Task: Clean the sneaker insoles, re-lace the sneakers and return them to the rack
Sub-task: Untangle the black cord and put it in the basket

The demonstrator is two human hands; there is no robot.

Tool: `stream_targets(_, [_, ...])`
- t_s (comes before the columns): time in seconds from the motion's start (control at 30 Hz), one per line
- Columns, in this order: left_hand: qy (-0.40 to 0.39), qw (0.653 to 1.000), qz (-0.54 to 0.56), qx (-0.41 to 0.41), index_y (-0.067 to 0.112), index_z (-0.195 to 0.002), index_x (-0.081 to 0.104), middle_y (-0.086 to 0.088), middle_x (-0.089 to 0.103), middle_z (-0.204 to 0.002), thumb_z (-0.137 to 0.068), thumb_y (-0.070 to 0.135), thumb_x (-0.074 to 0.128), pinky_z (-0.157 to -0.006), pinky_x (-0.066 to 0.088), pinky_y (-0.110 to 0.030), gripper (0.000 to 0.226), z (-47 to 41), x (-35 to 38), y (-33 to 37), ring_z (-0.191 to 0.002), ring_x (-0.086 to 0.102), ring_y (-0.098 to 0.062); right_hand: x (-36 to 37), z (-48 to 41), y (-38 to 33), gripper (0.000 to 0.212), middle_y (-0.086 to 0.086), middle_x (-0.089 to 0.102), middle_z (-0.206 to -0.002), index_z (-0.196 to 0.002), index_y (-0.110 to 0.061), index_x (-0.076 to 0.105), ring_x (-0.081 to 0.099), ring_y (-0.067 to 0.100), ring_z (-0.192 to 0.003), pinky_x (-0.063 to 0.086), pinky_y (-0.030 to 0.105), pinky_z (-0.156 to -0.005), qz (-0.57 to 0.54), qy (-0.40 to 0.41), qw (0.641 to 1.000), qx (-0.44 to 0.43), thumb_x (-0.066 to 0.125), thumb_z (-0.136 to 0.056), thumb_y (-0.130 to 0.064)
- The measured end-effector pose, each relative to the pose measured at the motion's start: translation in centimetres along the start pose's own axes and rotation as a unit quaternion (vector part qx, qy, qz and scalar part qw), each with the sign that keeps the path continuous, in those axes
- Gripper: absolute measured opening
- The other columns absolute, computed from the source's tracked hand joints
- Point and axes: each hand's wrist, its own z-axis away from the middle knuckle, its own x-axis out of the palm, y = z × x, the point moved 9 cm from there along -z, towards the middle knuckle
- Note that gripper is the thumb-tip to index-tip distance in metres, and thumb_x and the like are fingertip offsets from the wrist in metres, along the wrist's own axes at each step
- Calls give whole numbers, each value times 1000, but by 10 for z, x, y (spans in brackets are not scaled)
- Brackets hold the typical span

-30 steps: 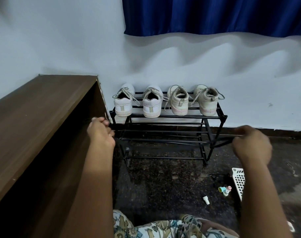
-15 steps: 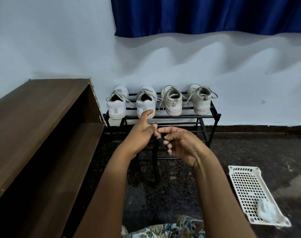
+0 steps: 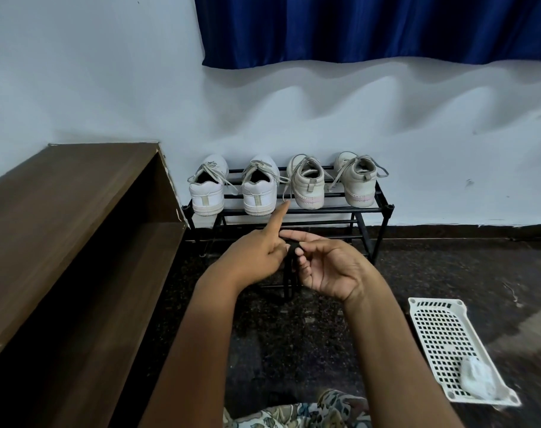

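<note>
A brown wooden shelf unit (image 3: 77, 193) fills the left. At the far wall, the black rack (image 3: 383, 208) carries four sneakers (image 3: 258, 196) in a row on its top tier, heels toward the near side. A white basket (image 3: 417, 307) lies on the floor at near right. In front of the rack, well apart from the sneakers, the right hand (image 3: 328, 267) pinches a black cord (image 3: 289, 273) that hangs down from its fingers. The left hand (image 3: 257, 257) touches the cord with its index finger straight and the others curled; whether they grip it cannot be told.
</note>
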Motion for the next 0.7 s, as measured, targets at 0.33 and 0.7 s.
stream_targets(0.33, [57, 998, 34, -8, 48, -145, 13, 0, 66, -71, -93, 19, 47, -65, 45, -36, 69, 2, -18, -1, -56, 51, -10, 10, 1, -5, 47, -8, 54, -56, -119, -21, 59, 61, 7, -59, 40, 29, -72, 215, -22, 974, -73, 40, -87, 7])
stream_targets(0.7, [6, 983, 180, -36, 47, -144, 22, 4, 59, -89, -97, 10, 44, -74, 41, -16, 64, 5, -13, 0, -62, 49, 3, 25, -2, -20, 44, 6, 61, -62, -123, -2, 53, 61, 13, -55, 48, 27, -46, 0, -36, 984, -177, 41, -83, 9])
